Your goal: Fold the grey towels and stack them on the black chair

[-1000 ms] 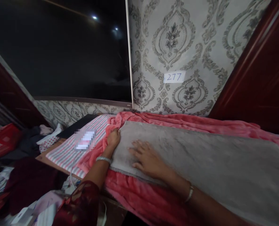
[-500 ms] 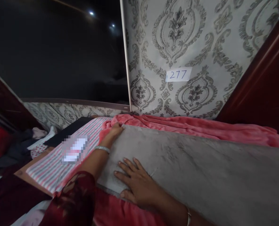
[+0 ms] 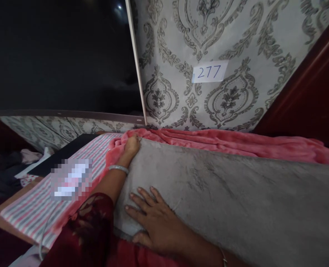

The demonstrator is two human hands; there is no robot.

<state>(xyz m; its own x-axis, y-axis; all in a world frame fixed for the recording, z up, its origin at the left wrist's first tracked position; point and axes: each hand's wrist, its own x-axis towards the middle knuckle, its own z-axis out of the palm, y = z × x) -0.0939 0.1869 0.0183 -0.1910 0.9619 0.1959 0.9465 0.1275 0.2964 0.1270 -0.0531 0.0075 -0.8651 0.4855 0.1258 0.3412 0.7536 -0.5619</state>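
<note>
A long grey plush-looking cloth (image 3: 236,196) lies spread flat over a pink-red blanket (image 3: 209,139). At its far left corner my left hand (image 3: 132,145) is closed, with the fingers curled down over the edge and partly hidden. My right hand (image 3: 159,220) rests palm down on the near left part of the same cloth, fingers spread and holding nothing. Faint creases and darker smudges mark the grey surface.
Left of the blanket lies a striped cloth (image 3: 28,218) with a blurred-out item (image 3: 72,180) and a cable on it. Behind are a large dark screen (image 3: 59,59), patterned wallpaper (image 3: 167,107) and a paper label (image 3: 210,72) reading 277. Dark red panelling (image 3: 309,96) stands right.
My left hand has curled more tightly at the grey cloth's corner. The right hand stays flat on it. The view has shifted slightly, so things appear farther left.
</note>
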